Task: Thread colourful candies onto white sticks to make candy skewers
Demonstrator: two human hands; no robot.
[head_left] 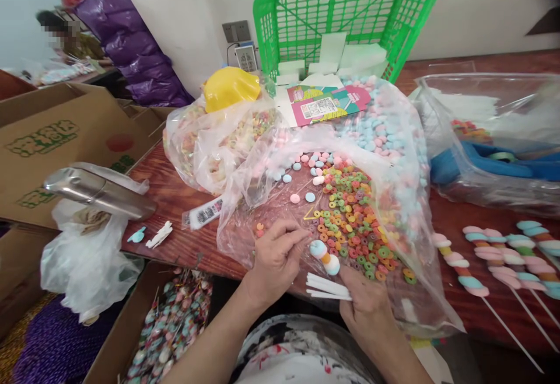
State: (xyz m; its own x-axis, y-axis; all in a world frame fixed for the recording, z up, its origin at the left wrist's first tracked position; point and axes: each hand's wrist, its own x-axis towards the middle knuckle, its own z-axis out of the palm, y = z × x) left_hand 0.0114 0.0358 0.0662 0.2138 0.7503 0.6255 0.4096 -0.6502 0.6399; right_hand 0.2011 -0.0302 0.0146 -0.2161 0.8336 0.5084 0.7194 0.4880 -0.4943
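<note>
My right hand (367, 296) is closed round a bundle of white lollipop sticks (328, 288). At its fingertips is a short candy skewer (325, 257), with pale blue and white rounded pieces and an orange ring between them. Close to the skewer's upper end, my left hand (277, 252) has its thumb and fingertips pinched together. Whatever is in that pinch is too small or hidden to name. Just beyond both hands, colourful candy rings (350, 215) lie heaped on clear plastic, and pink and blue round candies (301, 197) are scattered behind them.
Finished candy skewers (503, 255) lie at the right, near a clear plastic bin (494, 191). A green basket (350, 22) stands at the back. A steel flask (100, 191) lies at the left. Below the table edge, a cardboard box (114, 320) holds many wrapped candies. A person (65, 37) is far left.
</note>
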